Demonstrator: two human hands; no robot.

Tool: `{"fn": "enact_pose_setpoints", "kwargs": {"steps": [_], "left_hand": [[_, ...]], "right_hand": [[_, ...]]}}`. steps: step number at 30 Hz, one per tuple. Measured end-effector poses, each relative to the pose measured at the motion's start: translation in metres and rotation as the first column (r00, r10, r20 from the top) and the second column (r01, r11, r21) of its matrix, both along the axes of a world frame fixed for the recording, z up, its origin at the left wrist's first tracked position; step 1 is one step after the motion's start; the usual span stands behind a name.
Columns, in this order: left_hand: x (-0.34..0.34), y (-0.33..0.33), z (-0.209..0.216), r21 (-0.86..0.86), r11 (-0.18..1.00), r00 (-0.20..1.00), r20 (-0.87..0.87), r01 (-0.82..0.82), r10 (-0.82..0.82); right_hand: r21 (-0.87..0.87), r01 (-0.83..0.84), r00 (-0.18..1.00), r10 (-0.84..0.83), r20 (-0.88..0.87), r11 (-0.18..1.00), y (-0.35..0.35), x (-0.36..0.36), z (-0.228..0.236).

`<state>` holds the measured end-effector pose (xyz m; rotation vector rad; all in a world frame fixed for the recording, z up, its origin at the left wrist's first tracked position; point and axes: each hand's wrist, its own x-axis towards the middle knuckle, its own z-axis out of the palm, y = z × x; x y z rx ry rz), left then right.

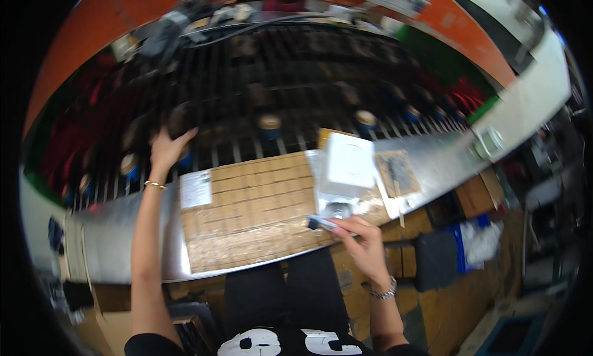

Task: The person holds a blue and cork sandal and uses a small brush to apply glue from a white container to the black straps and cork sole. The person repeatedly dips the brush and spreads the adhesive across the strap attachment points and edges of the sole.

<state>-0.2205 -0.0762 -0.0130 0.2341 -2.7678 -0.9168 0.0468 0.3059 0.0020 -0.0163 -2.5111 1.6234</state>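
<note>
My left hand (167,151) reaches to the front of a dark rack of rods, thumb and fingers spread. It is beside a dark, rounded piece (180,118) with a blue end; blur hides whether they touch. In my right hand (361,238), thumb and fingers pinch a small brush-like tool (326,222) with a pale handle and a black tip. The tool is above the right part of a cardboard sheet (247,214) marked with lines. Just beyond the tool stand a small round metal dish (338,210) and a white box-shaped container (349,161).
More pieces with tan tops and blue bands (269,124) stand along the rack's front. A paper label (196,189) lies on the cardboard. At the right are a dark-stained card (398,170), a pale green-rimmed cup (490,141) and a dark stool (437,260). The metal ledge (111,245) runs along the front.
</note>
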Motion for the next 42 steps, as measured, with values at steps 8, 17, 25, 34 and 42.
{"fn": "enact_pose_setpoints", "kwargs": {"steps": [8,17,25,34,42], "left_hand": [[-0.073,-0.094,-0.02,0.42,0.897,0.918,0.285,0.138,-0.275],[0.143,0.001,0.057,0.825,-0.561,0.488,-0.517,0.066,-0.703],[0.206,0.072,0.039,0.888,-0.13,0.874,-0.458,0.441,-0.161],[0.246,0.107,0.041,0.829,0.367,0.878,-0.475,0.422,0.062],[0.258,0.144,0.008,0.174,0.913,0.866,-0.421,0.369,-0.27]], "right_hand": [[0.107,0.175,0.965,-0.149,-0.216,0.979,0.039,0.018,0.005],[0.346,0.339,0.928,-0.25,-0.276,0.875,0.053,0.012,-0.006],[0.664,0.28,0.939,-0.054,-0.339,0.693,0.046,0.004,-0.011],[0.628,0.291,0.945,-0.115,-0.306,0.721,0.045,0.011,-0.008],[-0.256,0.194,0.958,-0.126,0.259,0.947,0.057,0.012,-0.022]]}}
